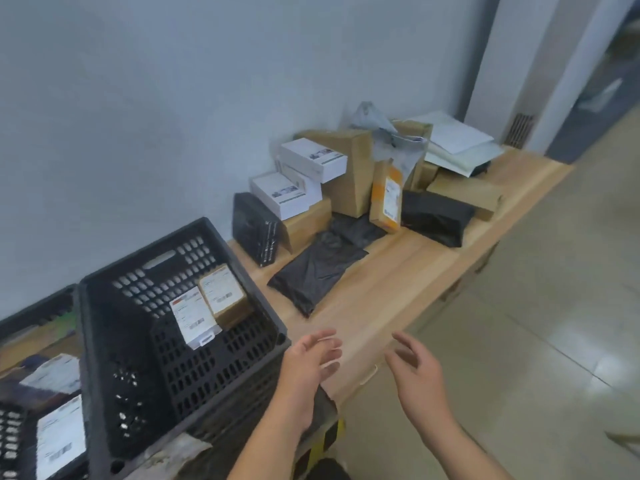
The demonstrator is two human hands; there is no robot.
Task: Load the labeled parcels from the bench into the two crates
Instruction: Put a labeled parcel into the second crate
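A pile of parcels lies on the wooden bench (408, 271): white boxes (313, 159), brown cartons (349, 168), an orange-labelled packet (386, 199), a black box (254, 228) and black poly bags (317, 275). The nearer black crate (104, 327) holds two labelled parcels (207, 306). A second crate (20, 441) at the far left holds several labelled parcels. My left hand (310, 362) hovers by the crate's right corner, fingers apart, holding nothing. My right hand (415, 368) hangs over the bench's front edge, also spread and holding nothing.
A pale wall runs behind the bench. White envelopes (457, 140) and a grey bag (372, 119) top the far end of the pile. Tiled floor (536, 323) lies to the right. A yellow-and-black striped edge (325, 445) shows below the crate.
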